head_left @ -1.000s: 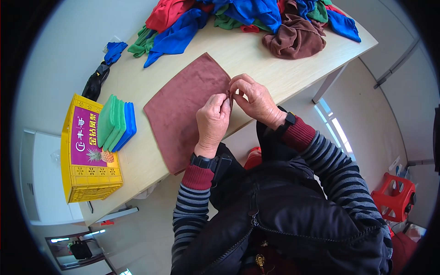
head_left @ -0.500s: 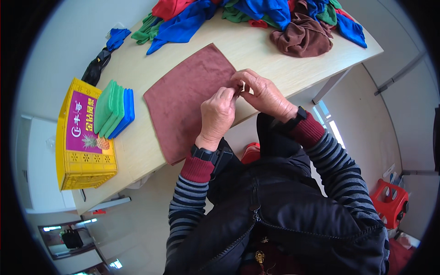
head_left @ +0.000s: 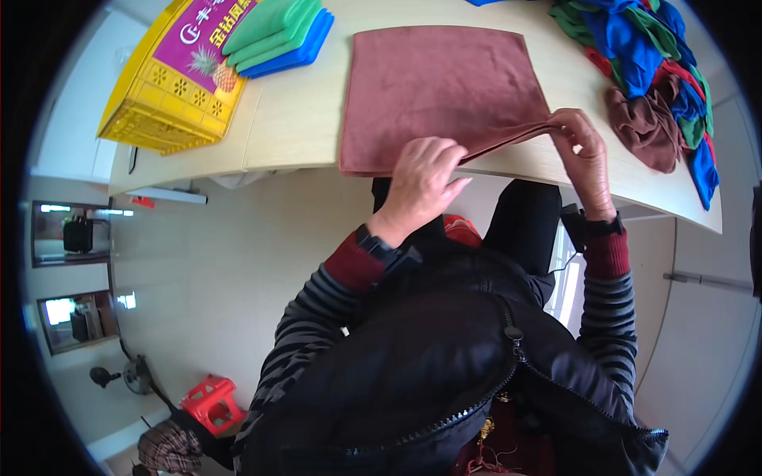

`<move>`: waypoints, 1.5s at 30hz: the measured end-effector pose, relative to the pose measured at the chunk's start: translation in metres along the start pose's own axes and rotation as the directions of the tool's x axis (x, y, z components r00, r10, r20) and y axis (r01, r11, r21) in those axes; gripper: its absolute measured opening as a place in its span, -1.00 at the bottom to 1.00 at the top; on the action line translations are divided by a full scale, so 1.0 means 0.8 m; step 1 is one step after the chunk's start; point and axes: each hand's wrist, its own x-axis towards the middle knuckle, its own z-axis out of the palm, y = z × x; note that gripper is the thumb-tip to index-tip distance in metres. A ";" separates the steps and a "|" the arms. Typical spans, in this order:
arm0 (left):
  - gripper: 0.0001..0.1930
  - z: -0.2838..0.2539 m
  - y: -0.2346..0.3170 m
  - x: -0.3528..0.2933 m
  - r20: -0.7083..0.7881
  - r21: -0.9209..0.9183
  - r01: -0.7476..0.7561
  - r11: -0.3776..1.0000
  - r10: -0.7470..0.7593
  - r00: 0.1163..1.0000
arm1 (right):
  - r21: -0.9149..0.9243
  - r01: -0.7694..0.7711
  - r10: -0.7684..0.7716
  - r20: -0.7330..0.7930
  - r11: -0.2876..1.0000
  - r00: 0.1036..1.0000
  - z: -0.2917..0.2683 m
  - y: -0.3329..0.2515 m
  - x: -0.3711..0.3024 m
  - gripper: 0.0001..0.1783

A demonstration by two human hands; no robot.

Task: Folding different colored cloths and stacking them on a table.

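A folded reddish-brown cloth lies flat on the light wooden table, its near edge along the table's front edge. My right hand pinches its near right corner and holds it raised, so the layers part slightly along that edge. Over the cloth's near edge, left of the lifted part, is my left hand; its thumb stands apart from the fingers and nothing shows in its grasp. The left fingertips seem to touch the cloth, though their undersides are hidden.
A yellow plastic crate with a purple panel stands at the left. Beside it are stacked folded green cloths and blue cloths. Crumpled blue, green, red and brown cloths heap at the right. A red stool stands on the floor.
My view has turned, so the table appears shifted. My hands, close together at the cloth's edge before, are now apart: the right lifts the corner, the left lies farther left.
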 end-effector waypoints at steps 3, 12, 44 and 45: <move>-0.59 -0.029 -0.031 -0.059 -0.068 0.107 0.056 0.993 -0.049 0.996 | -0.030 -0.022 0.023 0.014 0.999 1.000 -0.002 0.004 0.004 -0.80; -0.59 -0.066 -0.105 -0.113 -0.257 0.245 0.311 0.918 -0.248 0.934 | 0.030 -0.091 0.090 0.013 0.995 0.996 -0.002 0.014 0.003 -0.80; -0.87 -0.292 -0.119 0.129 -0.085 -0.607 0.203 0.768 -0.316 0.945 | 0.326 -0.051 0.027 0.079 0.944 0.996 -0.169 -0.092 0.122 -0.90; -0.85 -0.308 -0.115 0.142 -0.078 -0.650 0.192 0.735 -0.316 0.946 | 0.327 -0.016 0.004 0.037 0.945 0.999 -0.181 -0.107 0.125 -0.91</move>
